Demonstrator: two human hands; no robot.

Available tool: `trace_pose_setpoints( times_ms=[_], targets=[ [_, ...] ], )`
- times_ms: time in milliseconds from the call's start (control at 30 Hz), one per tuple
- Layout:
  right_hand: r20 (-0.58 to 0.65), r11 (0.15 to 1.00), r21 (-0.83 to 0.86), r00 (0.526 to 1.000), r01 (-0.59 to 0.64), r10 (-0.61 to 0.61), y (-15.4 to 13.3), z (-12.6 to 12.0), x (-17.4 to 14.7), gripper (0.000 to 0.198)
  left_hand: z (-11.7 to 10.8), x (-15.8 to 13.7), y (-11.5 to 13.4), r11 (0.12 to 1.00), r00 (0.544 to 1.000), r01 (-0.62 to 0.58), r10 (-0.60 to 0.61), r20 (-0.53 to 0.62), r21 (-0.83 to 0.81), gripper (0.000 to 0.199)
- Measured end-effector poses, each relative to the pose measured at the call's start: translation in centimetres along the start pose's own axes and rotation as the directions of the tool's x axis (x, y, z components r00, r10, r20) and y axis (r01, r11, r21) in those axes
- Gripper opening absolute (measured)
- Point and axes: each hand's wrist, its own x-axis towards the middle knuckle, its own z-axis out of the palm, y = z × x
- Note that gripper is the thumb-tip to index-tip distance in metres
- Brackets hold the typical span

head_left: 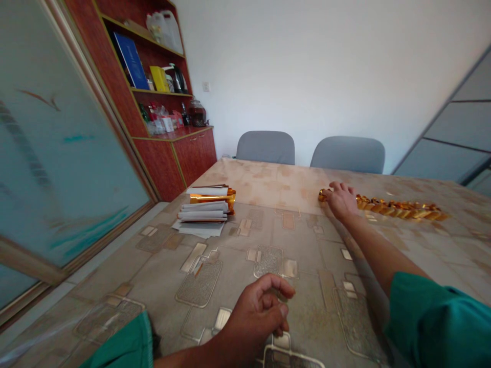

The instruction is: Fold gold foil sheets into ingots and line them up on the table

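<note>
Right hand [342, 202] at glossy gold piece [321, 195], left of ridged gold row [399, 209], far right; grip unclear. Left hand [264, 309] near, half-curled, empty. Paper stack [203, 214] left; grey chairs [265, 146] beyond patterned table [238, 255]

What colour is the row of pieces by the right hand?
The row is shiny gold in the head view.

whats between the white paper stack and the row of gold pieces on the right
From the paper stack rightward, the head view shows patterned tablecloth, a shiny gold piece, then the right hand.
</note>
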Motion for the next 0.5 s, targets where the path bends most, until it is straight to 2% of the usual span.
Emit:
trace_pose_setpoints(
  times_ms=[200, 267, 333, 433, 500],
  targets=[
    [-0.016, 0.998, 0.064, 1.0, -0.006, 0.008, 0.3, -0.5, -0.3, 0.033, 0.0, 0.1, 0.0, 1.0, 1.0, 0.002, -0.002, -0.007, -0.004, 0.029],
    [-0.027, 0.994, 0.111, 1.0, -0.004, 0.007, 0.2, -1.0, -0.3, 0.027, 0.0, 0.1, 0.0, 1.0, 1.0, 0.001, -0.001, -0.011, -0.007, 0.028],
    [-0.046, 0.985, 0.171, 0.999, 0.001, 0.007, 0.0, -1.9, -0.3, 0.018, 0.1, 0.1, -0.2, 1.0, 1.0, -0.005, 0.005, -0.012, -0.006, 0.027],
    [-0.084, 0.96, 0.281, 0.996, 0.011, 0.013, -1.3, -3.5, -0.9, 0.027, 0.5, -0.2, 0.0, 0.999, 0.999, -0.033, 0.033, 0.003, 0.011, 0.024],
    [-0.112, 0.929, 0.366, 0.994, 0.049, -0.008, -2.7, -5.0, -2.5, 0.029, 0.5, -0.5, 1.1, 0.992, 0.996, -0.091, 0.09, 0.012, 0.09, 0.019]
  ],
)
